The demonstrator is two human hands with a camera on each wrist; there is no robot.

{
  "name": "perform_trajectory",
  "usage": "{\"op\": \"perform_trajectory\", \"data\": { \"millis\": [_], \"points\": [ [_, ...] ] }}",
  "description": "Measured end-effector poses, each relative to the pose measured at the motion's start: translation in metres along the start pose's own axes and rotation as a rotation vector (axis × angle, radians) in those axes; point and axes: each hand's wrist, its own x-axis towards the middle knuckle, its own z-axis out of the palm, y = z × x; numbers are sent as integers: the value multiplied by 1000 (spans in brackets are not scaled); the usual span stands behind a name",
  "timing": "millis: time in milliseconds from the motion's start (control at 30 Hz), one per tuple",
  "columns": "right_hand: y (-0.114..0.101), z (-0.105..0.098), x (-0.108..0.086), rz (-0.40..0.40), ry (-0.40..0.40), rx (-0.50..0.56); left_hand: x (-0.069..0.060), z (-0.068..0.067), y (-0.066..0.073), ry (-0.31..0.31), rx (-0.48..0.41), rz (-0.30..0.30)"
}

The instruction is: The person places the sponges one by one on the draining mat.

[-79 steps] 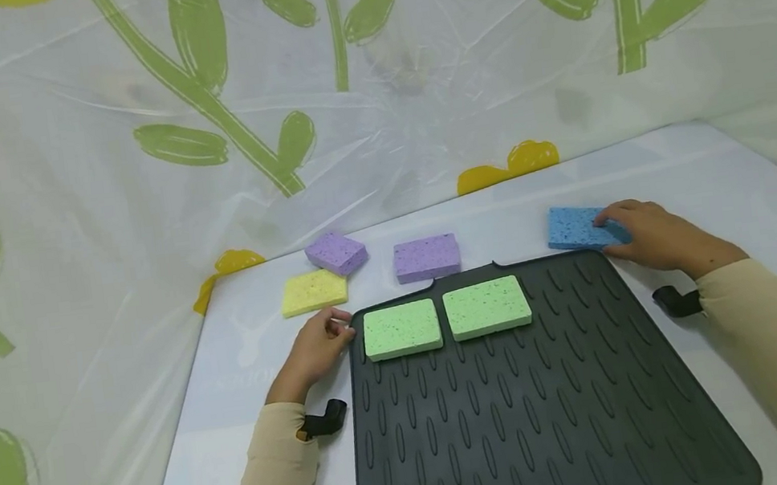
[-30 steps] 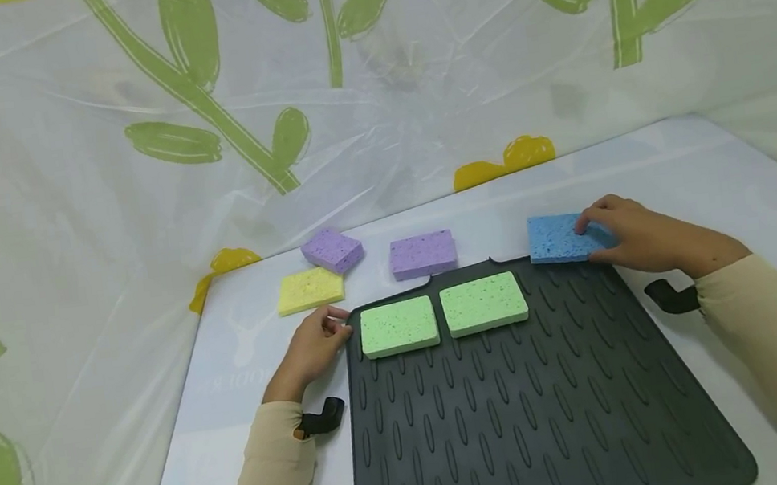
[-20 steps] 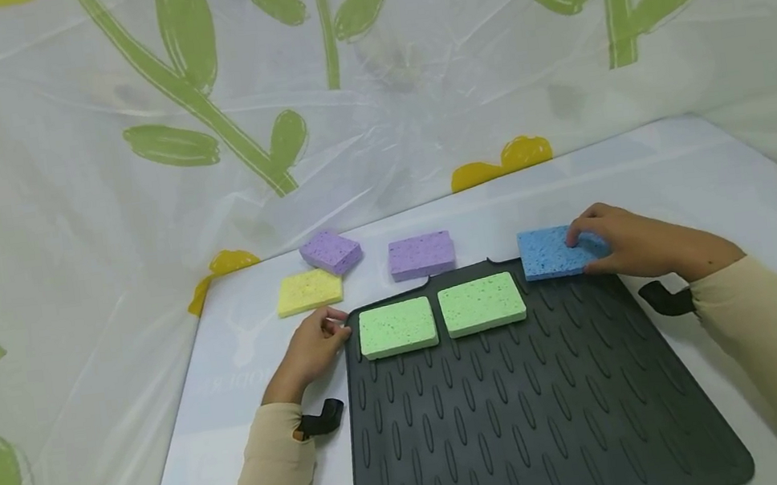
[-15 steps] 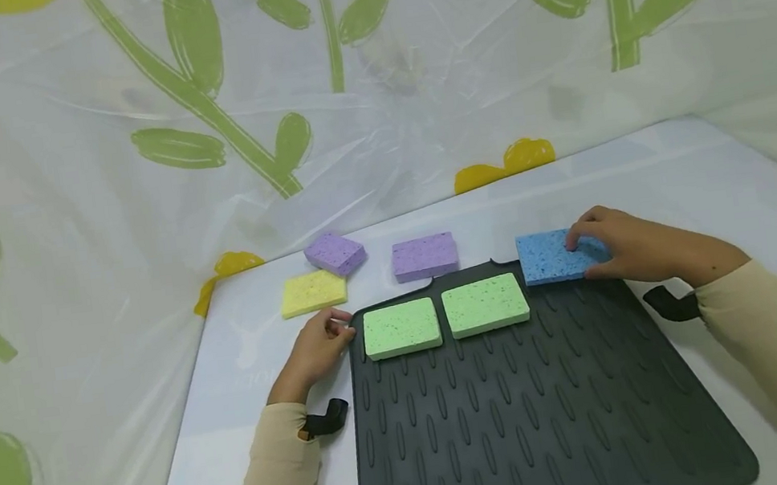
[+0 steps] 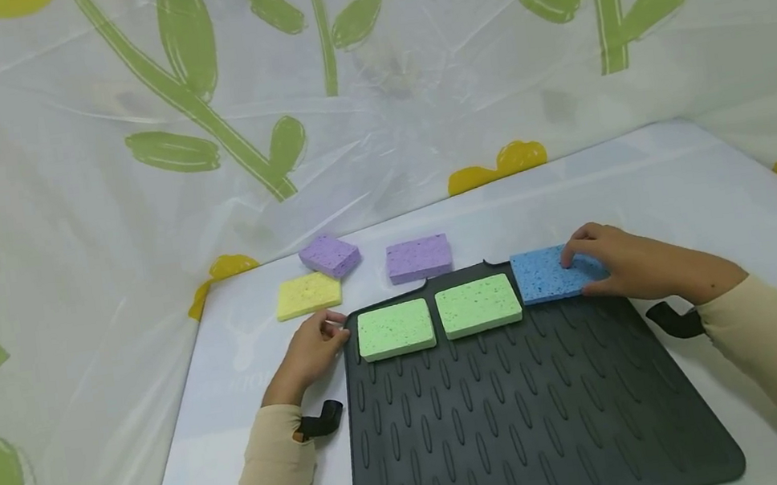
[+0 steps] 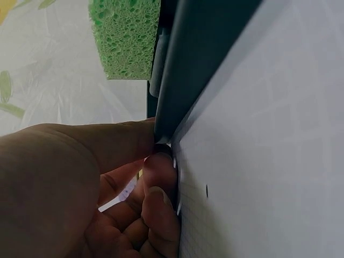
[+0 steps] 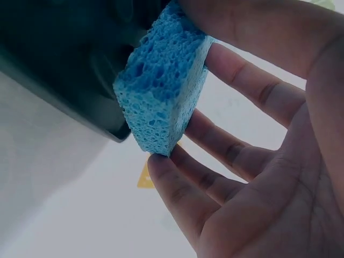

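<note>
My right hand (image 5: 620, 262) grips a blue sponge (image 5: 543, 273) by its right end, thumb on one side and fingers on the other. That sponge lies flat over the far right part of a dark ribbed drying mat (image 5: 521, 436); the right wrist view shows its porous edge (image 7: 153, 94) close up. My left hand (image 5: 309, 353) pinches the mat's far left corner, its thumb on the rim and its other fingers curled at the table. Two green sponges lie side by side on the mat, the left one (image 5: 395, 331) near my left hand and the right one (image 5: 479, 306) beside the blue sponge.
Behind the mat on the white table (image 5: 238, 439) lie a purple sponge (image 5: 419, 259), another purple sponge (image 5: 329, 255) and a yellow sponge (image 5: 307, 294), the last two touching. A plastic sheet printed with leaves (image 5: 416, 110) hangs behind the table.
My right hand has brought the blue sponge left and nearer, from the table behind the mat onto its far right part. The left hand stays at the corner.
</note>
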Motion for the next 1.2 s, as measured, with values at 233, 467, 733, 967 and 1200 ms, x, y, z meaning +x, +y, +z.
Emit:
{"op": "perform_trajectory", "data": {
  "millis": [233,467,733,967,1200],
  "points": [
    [-4,6,-2,0,-16,3,0,0,2,-5,-9,-16],
    [-4,10,-2,12,-12,-9,1,0,0,0,0,-13],
    [-2,13,-1,-15,-39,31,0,-2,-1,-7,8,-12],
    [2,13,-1,-13,-57,46,0,-1,0,-16,4,-6],
    [3,12,-3,-24,-53,52,0,0,0,-4,2,-7]
  ]
}}
